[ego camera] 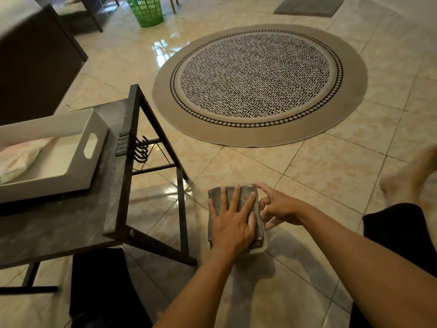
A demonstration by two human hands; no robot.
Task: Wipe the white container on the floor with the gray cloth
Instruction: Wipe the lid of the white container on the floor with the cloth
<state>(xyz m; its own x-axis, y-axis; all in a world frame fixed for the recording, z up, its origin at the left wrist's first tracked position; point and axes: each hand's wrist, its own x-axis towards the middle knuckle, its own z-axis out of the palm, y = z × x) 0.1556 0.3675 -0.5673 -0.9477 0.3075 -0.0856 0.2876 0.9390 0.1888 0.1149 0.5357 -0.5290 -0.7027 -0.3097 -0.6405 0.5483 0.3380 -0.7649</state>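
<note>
At far left a low dark bench point(71, 223) with a black metal frame carries a white tray point(71, 147) with a cut-out handle; a pale crumpled bag point(19, 159) lies inside the tray. A cluster of black hooks point(139, 147) hangs from the bench's frame. Just right of the bench leg, on the tiled floor point(319, 176), sits the white container point(261, 248), almost wholly covered by the folded gray cloth point(248, 197) laid on top; only a pale edge shows at its near right corner. The left hand point(233, 223) presses flat on the cloth, fingers point(223, 197) spread and extended, gripping nothing. The right hand point(281, 207) touches the container's right side, fingers loosely curled against the cloth's edge, index finger raised; whether they pinch anything I cannot tell. Beyond lies a round patterned rug point(260, 84), and a bare foot point(406, 178) rests at far right.
</note>
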